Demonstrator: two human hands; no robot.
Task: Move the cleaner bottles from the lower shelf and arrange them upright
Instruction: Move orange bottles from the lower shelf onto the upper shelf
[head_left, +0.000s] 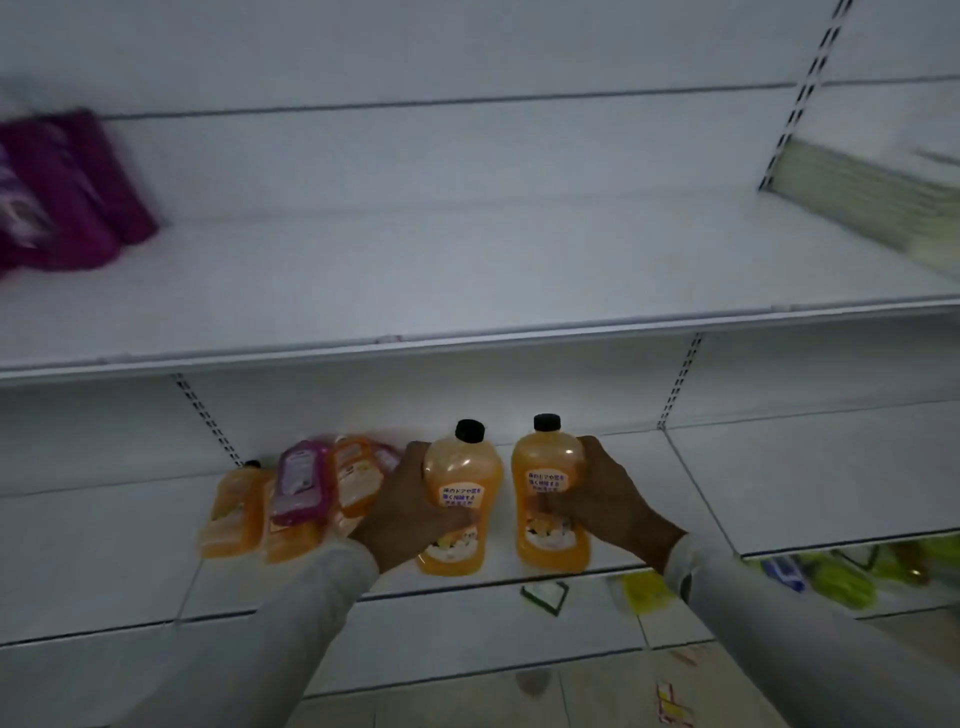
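Two orange cleaner bottles stand upright on the lower shelf, each with a black cap; the left hand wraps its fingers round the left bottle, and the right hand grips the right bottle just beside it; further out past the left hand lies a heap of orange and purple bottles, tipped over; above both hands runs the upper shelf, with purple packs at its far left.

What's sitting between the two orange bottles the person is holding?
Nothing. In the head view, only a bare strip of white lower shelf separates the left-hand black-capped orange plastic bottle from the right-hand black-capped orange plastic bottle.
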